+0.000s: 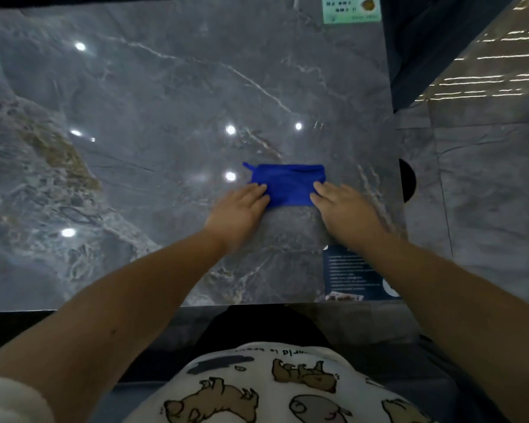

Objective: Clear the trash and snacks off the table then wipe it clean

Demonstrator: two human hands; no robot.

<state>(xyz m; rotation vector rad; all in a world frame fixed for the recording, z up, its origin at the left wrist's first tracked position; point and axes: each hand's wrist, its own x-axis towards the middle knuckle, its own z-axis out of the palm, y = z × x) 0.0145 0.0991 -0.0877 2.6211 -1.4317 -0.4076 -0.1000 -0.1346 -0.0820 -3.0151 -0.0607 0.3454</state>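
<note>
While both hands press on the blue cloth (287,184), it lies folded flat on the table (153,96), at about 4 o'clock from the table's middle and close to its right edge. The left hand (242,209) rests its fingers on the cloth's near-left corner; the right hand (342,209) does the same on the near-right corner. Whether the fingertips lie flat or pinch the cloth's edge I cannot tell, as both hands are blurred. Two hands on one folded pad probably spread the pressure for wiping, or square the fold. No trash or snacks show on the top, so the clearing looks done and the wiping is in hand.

Dark grey marble with white veins forms the table, with a brownish patch at 9 o'clock; it is glossy and mirrors round ceiling lights. A dark card (348,276) lies at 5 o'clock by the near edge, and a green sticker (351,9) sits at 1 o'clock. Grey floor tiles run along the right.
</note>
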